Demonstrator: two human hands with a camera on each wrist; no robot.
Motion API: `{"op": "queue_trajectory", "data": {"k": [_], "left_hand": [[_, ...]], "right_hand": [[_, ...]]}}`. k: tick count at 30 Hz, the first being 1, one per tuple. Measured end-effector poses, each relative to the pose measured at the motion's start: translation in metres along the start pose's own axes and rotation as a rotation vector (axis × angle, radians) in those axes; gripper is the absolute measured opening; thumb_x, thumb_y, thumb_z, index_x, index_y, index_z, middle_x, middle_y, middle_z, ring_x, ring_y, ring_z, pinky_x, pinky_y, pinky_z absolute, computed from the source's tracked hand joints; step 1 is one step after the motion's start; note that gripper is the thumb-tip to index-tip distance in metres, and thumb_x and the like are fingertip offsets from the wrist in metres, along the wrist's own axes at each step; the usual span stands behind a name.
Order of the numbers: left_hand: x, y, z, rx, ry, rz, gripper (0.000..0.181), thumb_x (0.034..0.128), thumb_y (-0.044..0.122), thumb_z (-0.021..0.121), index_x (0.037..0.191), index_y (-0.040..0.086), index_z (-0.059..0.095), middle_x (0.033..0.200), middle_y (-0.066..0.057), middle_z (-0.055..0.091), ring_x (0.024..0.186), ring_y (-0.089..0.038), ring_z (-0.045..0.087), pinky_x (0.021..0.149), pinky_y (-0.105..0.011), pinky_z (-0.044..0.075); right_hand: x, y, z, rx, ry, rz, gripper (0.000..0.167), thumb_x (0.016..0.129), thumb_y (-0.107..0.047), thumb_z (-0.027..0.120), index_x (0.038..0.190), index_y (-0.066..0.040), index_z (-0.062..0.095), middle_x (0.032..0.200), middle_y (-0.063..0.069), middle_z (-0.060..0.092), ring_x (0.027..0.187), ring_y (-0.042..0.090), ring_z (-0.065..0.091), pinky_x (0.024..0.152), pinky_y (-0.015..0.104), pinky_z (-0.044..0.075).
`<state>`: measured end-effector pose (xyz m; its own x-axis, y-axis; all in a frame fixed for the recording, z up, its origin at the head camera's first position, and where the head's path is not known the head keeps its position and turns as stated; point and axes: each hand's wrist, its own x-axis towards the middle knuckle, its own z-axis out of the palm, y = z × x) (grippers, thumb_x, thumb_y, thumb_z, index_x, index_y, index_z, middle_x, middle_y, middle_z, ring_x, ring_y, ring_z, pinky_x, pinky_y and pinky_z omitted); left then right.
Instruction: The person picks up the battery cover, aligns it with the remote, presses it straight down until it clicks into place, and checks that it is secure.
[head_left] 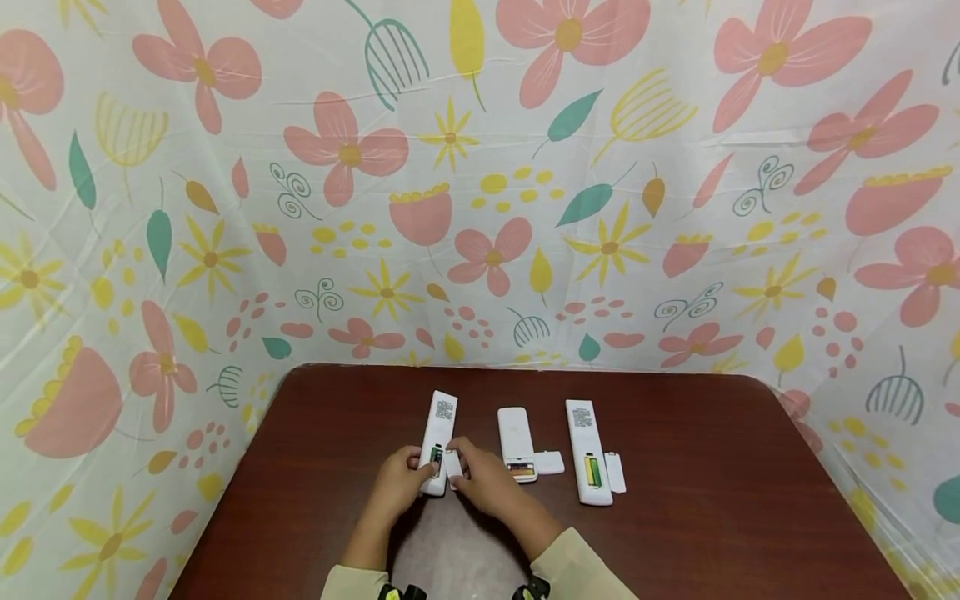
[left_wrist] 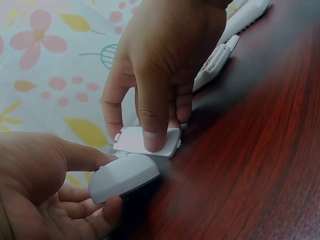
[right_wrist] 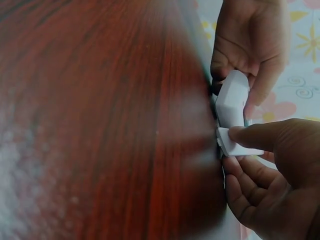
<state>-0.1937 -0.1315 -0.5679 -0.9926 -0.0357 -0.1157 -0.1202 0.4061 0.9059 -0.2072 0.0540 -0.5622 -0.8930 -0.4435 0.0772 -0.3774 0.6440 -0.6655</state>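
left hand [head_left: 397,483] is gripping a white remote [head_left: 440,423] on the counter [head_left: 697,542], partly hiding its battery slot [head_left: 436,456], right hand [head_left: 487,483] is pinching a small cover [head_left: 453,470] just beside, sleeves [head_left: 581,567] running out of view

Can't read anything tbh, just tiny dark print [head_left: 445,409] on the long white plastic remote [head_left: 442,426] in the left hand [head_left: 399,485] and a second long white remote [head_left: 584,438] right of the right hand [head_left: 487,482].

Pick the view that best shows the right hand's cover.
Left wrist: the cover appears large, most of its face and end tabs showing. Head shows it small, partly hidden by the right hand; right wrist shows it slanted, partly covered.
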Motion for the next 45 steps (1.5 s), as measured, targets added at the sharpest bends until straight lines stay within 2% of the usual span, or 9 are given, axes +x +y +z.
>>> {"op": "queue_trajectory", "data": {"k": [9, 19, 27, 34, 39, 45], "left_hand": [[-0.001, 0.002, 0.002, -0.042, -0.013, -0.004, 0.040, 0.0900, 0.013, 0.072, 0.120, -0.010, 0.058, 0.095, -0.017, 0.071, 0.066, -0.015, 0.062, 0.056, -0.032, 0.055], [0.000, 0.000, 0.005, -0.179, -0.025, -0.028, 0.040, 0.0924, 0.010, 0.069, 0.123, -0.011, 0.054, 0.101, -0.021, 0.073, 0.067, -0.015, 0.064, 0.056, -0.032, 0.056], [-0.003, 0.009, 0.008, -0.269, -0.052, -0.030, 0.046, 0.0934, 0.011, 0.069, 0.127, -0.013, 0.050, 0.107, -0.025, 0.071, 0.068, -0.015, 0.066, 0.056, -0.032, 0.058], [-0.009, 0.016, 0.015, -0.339, -0.099, -0.029, 0.048, 0.0953, 0.012, 0.067, 0.130, -0.013, 0.047, 0.111, -0.027, 0.069, 0.068, -0.016, 0.067, 0.053, -0.031, 0.058], [-0.010, 0.020, 0.021, -0.412, -0.138, -0.028, 0.050, 0.0961, 0.012, 0.067, 0.133, -0.013, 0.045, 0.114, -0.028, 0.068, 0.071, -0.016, 0.067, 0.054, -0.031, 0.059], [-0.008, 0.026, 0.028, -0.473, -0.191, -0.025, 0.049, 0.0969, 0.012, 0.066, 0.134, -0.011, 0.044, 0.114, -0.023, 0.069, 0.078, -0.018, 0.070, 0.062, -0.033, 0.062]], "right_hand": [[-0.002, 0.001, -0.005, 0.015, 0.009, 0.004, 0.043, 0.091, -0.011, 0.074, 0.130, -0.014, 0.055, 0.086, -0.001, 0.067, 0.068, 0.005, 0.054, 0.063, 0.023, 0.045], [-0.005, 0.007, -0.014, 0.031, 0.038, -0.017, 0.043, 0.091, -0.013, 0.074, 0.129, -0.014, 0.055, 0.086, -0.004, 0.063, 0.069, 0.002, 0.054, 0.064, 0.022, 0.045], [-0.006, 0.006, -0.026, 0.094, 0.074, -0.007, 0.042, 0.091, -0.009, 0.073, 0.129, -0.012, 0.056, 0.088, -0.001, 0.059, 0.070, 0.003, 0.052, 0.064, 0.022, 0.045], [-0.010, 0.007, -0.038, 0.214, 0.060, 0.032, 0.045, 0.094, -0.008, 0.069, 0.135, -0.010, 0.052, 0.093, 0.002, 0.062, 0.065, 0.005, 0.057, 0.056, 0.024, 0.051], [-0.012, 0.009, -0.047, 0.263, 0.102, 0.023, 0.045, 0.094, -0.008, 0.068, 0.137, -0.010, 0.052, 0.094, 0.001, 0.065, 0.072, 0.005, 0.059, 0.062, 0.023, 0.052], [-0.016, 0.007, -0.057, 0.293, 0.153, 0.044, 0.047, 0.095, -0.010, 0.068, 0.139, -0.016, 0.052, 0.095, 0.001, 0.067, 0.079, 0.009, 0.062, 0.066, 0.023, 0.052]]}}
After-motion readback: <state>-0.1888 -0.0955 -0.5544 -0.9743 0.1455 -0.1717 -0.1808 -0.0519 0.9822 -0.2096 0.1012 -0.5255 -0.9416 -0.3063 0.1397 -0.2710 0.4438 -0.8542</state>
